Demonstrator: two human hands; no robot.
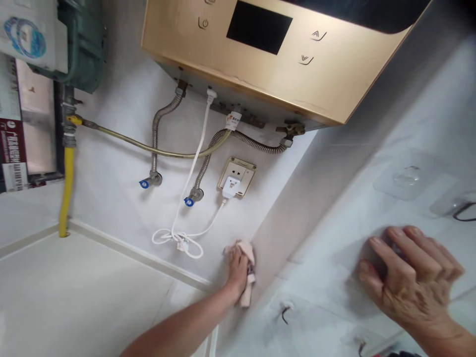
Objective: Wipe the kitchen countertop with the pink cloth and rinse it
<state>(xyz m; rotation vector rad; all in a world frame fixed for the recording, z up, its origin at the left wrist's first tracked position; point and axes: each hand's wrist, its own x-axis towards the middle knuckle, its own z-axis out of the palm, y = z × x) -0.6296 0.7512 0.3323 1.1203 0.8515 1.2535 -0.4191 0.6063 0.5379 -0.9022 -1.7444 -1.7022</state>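
My left hand (238, 270) reaches in from below and is closed on a pale pink cloth (246, 249). It presses the cloth to the wall close to the corner, to the lower right of the wall socket (238, 176). Part of the cloth hangs down below the fingers. On the white tiled wall at the right rests my right hand (414, 270), with bent fingers and the thumb apart. Nothing shows in it, though the surface under its palm is hidden. Clear adhesive hooks (407, 174) are stuck to the wall above it.
A gold water heater (253, 64) hangs overhead, with metal hoses (163, 116) and blue-capped valves (148, 181) beneath. A looped white power cord (178, 235) hangs left of the cloth. At the far left are a green gas meter (84, 47) and a yellow pipe (67, 188).
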